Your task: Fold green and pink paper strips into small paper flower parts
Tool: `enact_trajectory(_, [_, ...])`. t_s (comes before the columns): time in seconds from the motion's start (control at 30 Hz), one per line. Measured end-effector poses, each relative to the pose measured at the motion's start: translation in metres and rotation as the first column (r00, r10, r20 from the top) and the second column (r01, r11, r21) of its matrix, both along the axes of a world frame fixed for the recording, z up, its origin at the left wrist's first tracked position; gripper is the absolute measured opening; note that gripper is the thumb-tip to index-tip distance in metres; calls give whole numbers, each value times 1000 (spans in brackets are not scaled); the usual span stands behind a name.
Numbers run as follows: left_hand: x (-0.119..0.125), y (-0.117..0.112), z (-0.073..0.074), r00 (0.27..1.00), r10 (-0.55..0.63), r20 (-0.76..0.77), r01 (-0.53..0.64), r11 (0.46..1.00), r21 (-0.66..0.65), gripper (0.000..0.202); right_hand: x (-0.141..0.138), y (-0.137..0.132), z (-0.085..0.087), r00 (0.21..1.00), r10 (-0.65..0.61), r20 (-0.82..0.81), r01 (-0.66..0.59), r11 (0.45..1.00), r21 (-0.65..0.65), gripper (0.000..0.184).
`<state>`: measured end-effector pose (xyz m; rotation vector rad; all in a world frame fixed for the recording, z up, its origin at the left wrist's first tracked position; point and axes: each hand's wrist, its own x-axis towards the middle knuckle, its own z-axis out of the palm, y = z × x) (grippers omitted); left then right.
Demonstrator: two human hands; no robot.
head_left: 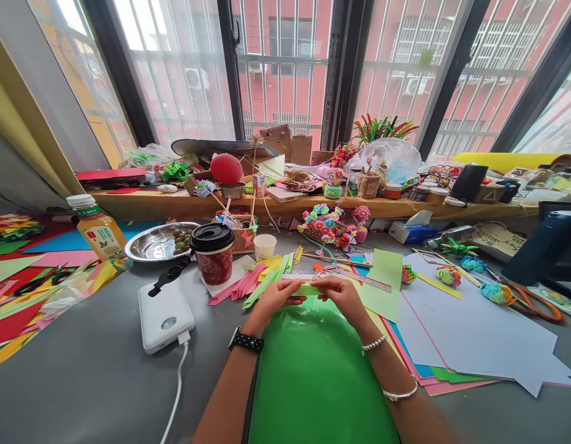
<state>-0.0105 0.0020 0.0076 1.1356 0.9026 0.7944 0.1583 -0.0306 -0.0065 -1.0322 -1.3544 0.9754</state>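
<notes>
My left hand (pixel 282 297) and my right hand (pixel 340 296) meet above the far end of a shiny green mat or folder (pixel 322 370). Between them they pinch a small strip of light green paper (pixel 306 289), one end in each hand's fingertips. Just left of my hands lie pink paper strips (pixel 239 283) and light green strips (pixel 269 282). A clear ruler (pixel 375 283) and a light green paper sheet (pixel 388 280) lie to the right. My fingers partly hide the held strip.
To the left stand a lidded coffee cup (pixel 214 256), a white power bank (pixel 166 314) with a cable, a metal plate (pixel 149 243) and a juice bottle (pixel 97 228). White paper sheets (pixel 480 327) and orange-handled scissors (pixel 535 302) lie right. Crafts crowd the windowsill (pixel 174 206).
</notes>
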Motion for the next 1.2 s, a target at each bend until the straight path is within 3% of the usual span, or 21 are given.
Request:
enact_trajectory(0.27, [-1, 1, -1, 1000, 20, -8, -20, 1000, 24, 37, 2, -1, 2, 995, 12, 95, -12, 1000, 1, 17])
enact_trajectory(0.47, [0, -1, 2, 999, 33, -40, -27, 990, 139, 39, 2, -2, 3, 993, 25, 115, -16, 997, -79, 33])
enact_trajectory(1.2, [6, -6, 2, 993, 53, -107, -28, 975, 222, 36, -1, -1, -1, 987, -23, 161, 31, 998, -50, 26])
